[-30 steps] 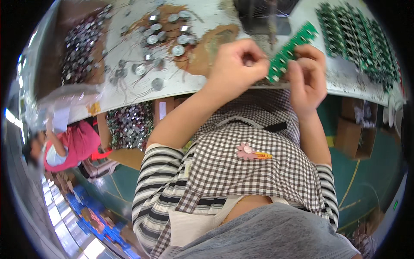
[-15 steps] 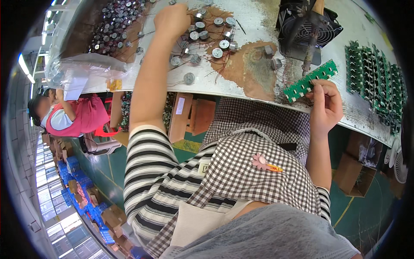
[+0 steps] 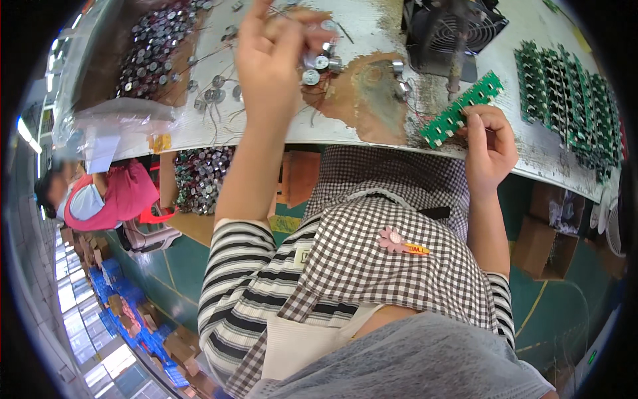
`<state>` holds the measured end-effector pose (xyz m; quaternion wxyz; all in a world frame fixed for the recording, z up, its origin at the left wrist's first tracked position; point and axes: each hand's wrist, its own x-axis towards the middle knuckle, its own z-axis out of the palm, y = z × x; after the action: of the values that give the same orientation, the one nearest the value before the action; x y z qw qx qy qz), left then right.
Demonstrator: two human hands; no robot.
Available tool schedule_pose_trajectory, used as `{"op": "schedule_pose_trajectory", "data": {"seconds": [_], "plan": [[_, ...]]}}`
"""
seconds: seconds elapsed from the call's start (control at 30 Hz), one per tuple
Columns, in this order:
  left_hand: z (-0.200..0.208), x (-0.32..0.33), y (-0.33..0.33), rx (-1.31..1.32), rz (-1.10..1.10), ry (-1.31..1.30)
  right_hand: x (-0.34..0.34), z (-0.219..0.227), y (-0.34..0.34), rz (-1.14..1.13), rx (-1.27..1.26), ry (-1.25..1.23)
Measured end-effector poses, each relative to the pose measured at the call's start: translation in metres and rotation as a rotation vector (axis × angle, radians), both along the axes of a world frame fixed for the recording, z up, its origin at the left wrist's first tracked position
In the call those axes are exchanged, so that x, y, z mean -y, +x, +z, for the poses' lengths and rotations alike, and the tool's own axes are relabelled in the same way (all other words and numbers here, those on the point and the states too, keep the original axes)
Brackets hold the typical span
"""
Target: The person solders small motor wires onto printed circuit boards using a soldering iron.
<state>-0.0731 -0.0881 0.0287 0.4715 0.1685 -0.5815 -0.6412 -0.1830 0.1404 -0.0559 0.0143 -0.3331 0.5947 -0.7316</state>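
My right hand [image 3: 490,143] pinches a long green circuit board [image 3: 463,110] by its near edge, tilted above the front of the bench. Small pale parts sit in a row along the board. Over the middle of the bench is my left hand [image 3: 274,50], its fingers smeared by motion, so whether it holds anything is unclear. Small round silver motors with thin wires lie under and beside it, such as one motor [image 3: 311,77] to its right. Two more motors, one of them a silver motor [image 3: 403,87], rest left of the board.
A black fan [image 3: 458,33] stands at the back, a dark rod-like tool blurred before it. Rows of green boards [image 3: 565,100] cover the right side. At left, a plastic-lined box [image 3: 100,73] holds many motors. Another person [image 3: 109,196] sits beyond the bench's left end.
My left hand has moved right across the motors, and its fingers are now more spread and blurred. The right hand keeps its hold on the circuit board. The whole view has shifted slightly.
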Motion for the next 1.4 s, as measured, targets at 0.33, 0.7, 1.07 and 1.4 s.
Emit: {"op": "schedule_pose_trajectory", "data": {"seconds": [0.33, 0.7, 1.07, 1.4], "plan": [[-0.041, -0.066, 0.0, 0.4, -0.702, 0.414, -0.001, 0.0, -0.003, 0.079, -0.142, 0.037], [-0.052, -0.081, -0.012, 0.473, -0.32, -0.563, -0.001, 0.007, -0.004, -0.003, -0.347, 0.08], [-0.05, -0.086, -0.026, 0.405, -0.401, -0.157, 0.002, 0.014, -0.007, -0.027, -0.39, 0.087], [-0.046, -0.089, -0.017, 0.437, -0.367, -0.179, 0.002, 0.009, -0.001, -0.017, -0.399, 0.086]]}}
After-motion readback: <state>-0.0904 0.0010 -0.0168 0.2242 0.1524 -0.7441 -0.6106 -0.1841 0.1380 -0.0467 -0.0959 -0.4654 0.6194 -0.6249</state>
